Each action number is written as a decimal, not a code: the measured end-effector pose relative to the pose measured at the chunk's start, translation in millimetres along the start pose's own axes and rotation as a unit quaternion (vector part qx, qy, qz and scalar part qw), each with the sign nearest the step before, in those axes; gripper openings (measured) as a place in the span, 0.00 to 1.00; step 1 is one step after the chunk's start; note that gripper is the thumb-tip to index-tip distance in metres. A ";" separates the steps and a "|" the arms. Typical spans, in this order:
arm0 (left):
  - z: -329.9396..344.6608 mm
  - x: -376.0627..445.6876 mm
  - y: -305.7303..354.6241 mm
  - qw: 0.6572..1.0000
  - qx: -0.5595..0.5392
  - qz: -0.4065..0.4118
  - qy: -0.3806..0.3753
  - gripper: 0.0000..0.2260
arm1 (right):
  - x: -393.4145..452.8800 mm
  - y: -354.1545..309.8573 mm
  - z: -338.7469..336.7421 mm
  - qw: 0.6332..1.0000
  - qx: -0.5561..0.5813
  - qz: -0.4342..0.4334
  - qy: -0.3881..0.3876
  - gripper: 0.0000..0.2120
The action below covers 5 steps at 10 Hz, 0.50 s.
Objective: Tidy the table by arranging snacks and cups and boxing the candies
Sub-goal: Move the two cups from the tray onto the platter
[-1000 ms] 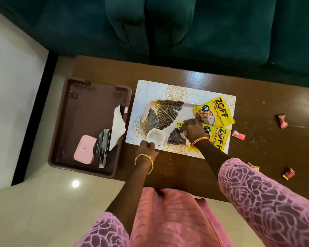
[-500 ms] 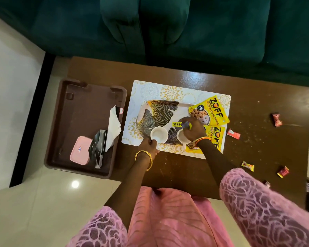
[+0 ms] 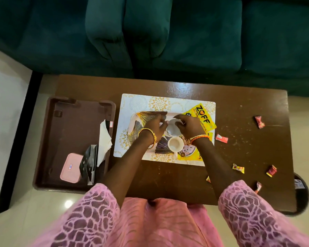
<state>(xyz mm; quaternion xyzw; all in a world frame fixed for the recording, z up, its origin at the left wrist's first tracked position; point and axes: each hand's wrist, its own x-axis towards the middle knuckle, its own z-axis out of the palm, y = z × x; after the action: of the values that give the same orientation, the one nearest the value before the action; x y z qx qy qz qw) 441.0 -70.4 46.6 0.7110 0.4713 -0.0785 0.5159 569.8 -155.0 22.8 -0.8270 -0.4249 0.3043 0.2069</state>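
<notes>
On the patterned placemat lies a white serving tray with gold fan motifs. A white cup stands tilted on this tray, gripped from the left by my left hand and from the right by my right hand. A second white cup stands free just nearer me, beside my right wrist. Two yellow ZOFF snack packets lie partly under my right hand and arm. Several wrapped candies, such as a red candy and a yellow candy, are scattered over the table's right side.
A brown plastic tray overhangs the table's left end, holding a pink box, a white tissue and a black packet. A green sofa runs behind the brown table. A dark round object sits at the floor right.
My left hand has carried its cup further onto the serving tray. My right hand has let go of the other cup, which now stands alone, and has come to the far cup.
</notes>
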 end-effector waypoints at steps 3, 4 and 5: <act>60.5 10.9 -57.0 0.942 -0.226 -0.248 -0.021 0.16 | 7.0 29.1 25.1 0.957 0.109 0.251 0.093 0.10; 87.5 4.3 -71.6 0.920 -0.267 -0.282 -0.054 0.17 | 11.9 33.6 36.9 0.939 0.145 0.310 0.044 0.12; 95.0 6.2 -67.9 0.882 -0.347 -0.314 -0.051 0.18 | 13.5 36.5 42.8 0.930 0.156 0.333 0.017 0.13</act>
<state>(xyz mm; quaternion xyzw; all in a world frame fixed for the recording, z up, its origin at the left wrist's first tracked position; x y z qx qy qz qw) 428.9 -141.9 -45.2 0.2960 0.6397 -0.1039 0.7017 567.9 -160.4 -34.8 -0.8833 -0.0689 0.4041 0.2274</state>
